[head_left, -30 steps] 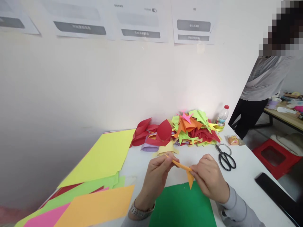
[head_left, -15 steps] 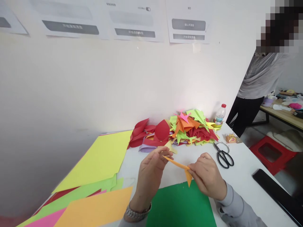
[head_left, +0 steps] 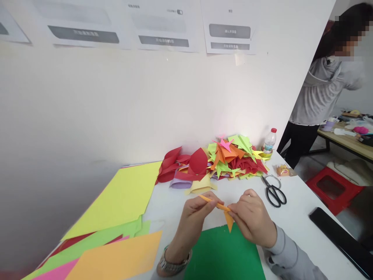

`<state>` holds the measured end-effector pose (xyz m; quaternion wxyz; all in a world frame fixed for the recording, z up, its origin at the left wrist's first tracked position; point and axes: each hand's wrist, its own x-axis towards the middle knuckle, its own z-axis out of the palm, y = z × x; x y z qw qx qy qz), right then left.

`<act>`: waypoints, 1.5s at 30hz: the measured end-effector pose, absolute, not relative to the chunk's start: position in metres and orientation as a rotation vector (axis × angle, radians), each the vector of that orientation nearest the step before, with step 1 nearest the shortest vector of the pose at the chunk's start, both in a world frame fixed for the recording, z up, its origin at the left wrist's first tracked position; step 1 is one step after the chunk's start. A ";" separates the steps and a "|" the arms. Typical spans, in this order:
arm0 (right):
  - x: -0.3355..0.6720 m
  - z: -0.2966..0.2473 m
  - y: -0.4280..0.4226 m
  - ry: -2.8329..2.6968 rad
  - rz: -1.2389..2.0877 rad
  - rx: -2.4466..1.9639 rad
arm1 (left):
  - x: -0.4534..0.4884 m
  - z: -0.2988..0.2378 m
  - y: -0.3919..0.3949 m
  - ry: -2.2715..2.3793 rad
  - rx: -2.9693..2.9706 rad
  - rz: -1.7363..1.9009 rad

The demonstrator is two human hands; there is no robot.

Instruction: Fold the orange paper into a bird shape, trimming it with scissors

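Observation:
Both my hands hold a folded orange paper piece (head_left: 224, 212) above the white table (head_left: 294, 229). My left hand (head_left: 194, 217), a watch on its wrist, pinches the piece's long thin left end. My right hand (head_left: 253, 218) pinches the right part, where a pointed flap hangs down. A green sheet (head_left: 224, 256) lies right under the hands. Behind them sits a heap of folded coloured paper shapes (head_left: 221, 161).
Yellow, light green, pink and orange sheets (head_left: 116, 229) are spread at the left. Black scissors (head_left: 272, 190), a small wrapped snack (head_left: 284, 170) and a water bottle (head_left: 268, 140) lie right of the heap. A black phone (head_left: 340, 241) rests near the table's right edge. Another person (head_left: 320, 97) stands at the right.
My left hand has slid along the orange piece toward my right hand and closed on it again. The person at the right has turned.

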<state>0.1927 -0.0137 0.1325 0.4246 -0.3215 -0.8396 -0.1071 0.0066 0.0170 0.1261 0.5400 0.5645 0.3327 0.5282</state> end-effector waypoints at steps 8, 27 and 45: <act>0.191 0.133 -0.014 -2.091 -0.243 -0.777 | 0.001 0.128 0.019 0.821 1.246 1.372; 0.192 0.133 -0.014 -2.082 -0.247 -0.803 | 0.008 0.126 0.016 0.693 1.499 1.318; 0.194 0.133 -0.015 -2.094 -0.223 -0.784 | 0.003 0.129 0.020 0.772 1.222 1.554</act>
